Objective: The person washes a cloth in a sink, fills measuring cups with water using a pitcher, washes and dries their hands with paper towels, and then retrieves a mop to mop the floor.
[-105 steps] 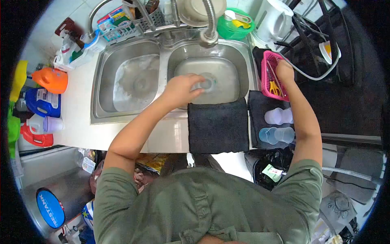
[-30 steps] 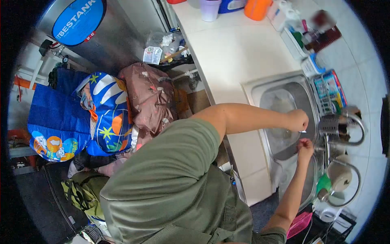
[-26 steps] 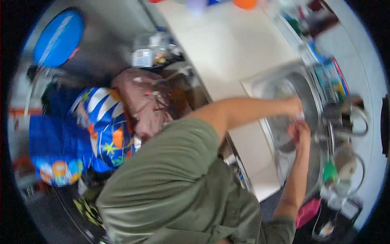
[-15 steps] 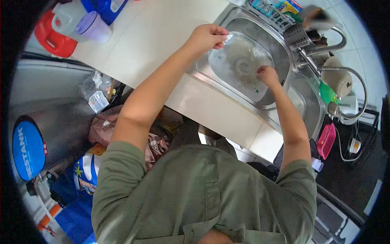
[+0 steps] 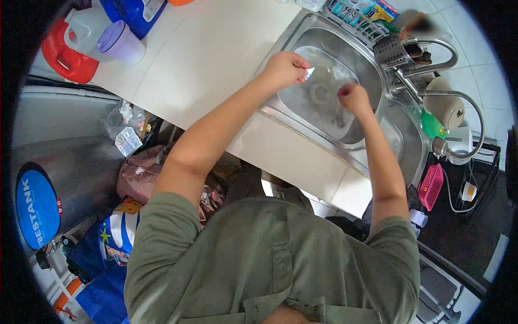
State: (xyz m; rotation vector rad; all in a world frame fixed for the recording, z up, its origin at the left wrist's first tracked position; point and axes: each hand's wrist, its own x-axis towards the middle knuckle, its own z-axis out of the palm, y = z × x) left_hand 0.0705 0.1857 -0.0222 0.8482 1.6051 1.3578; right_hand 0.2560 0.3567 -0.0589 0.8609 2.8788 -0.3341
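Over the left side of the steel sink [image 5: 294, 38], my left hand [image 5: 285, 70] pinches a small white scrap [image 5: 309, 73] between thumb and fingertips. What the scrap is cannot be made out. My right hand [image 5: 355, 100] is over the right part of the basin, its fingers curled together. Whatever those fingers may hold is hidden. Below both hands, the basin holds shallow cloudy water [image 5: 319, 100] with a round drain showing through.
A faucet [image 5: 440, 67] and a utensil holder [image 5: 393, 49] stand behind the sink. A wire rack [image 5: 359, 24] of packets sits at the back. On the counter [image 5: 216, 48] are a lilac cup [image 5: 127, 46], a red jug [image 5: 65, 56] and a blue bottle [image 5: 132, 13].
My left hand has moved right and down toward the middle of the sink, still pinching the white scrap. My right hand stays nearly in place. A small green speck seen in the basin no longer shows.
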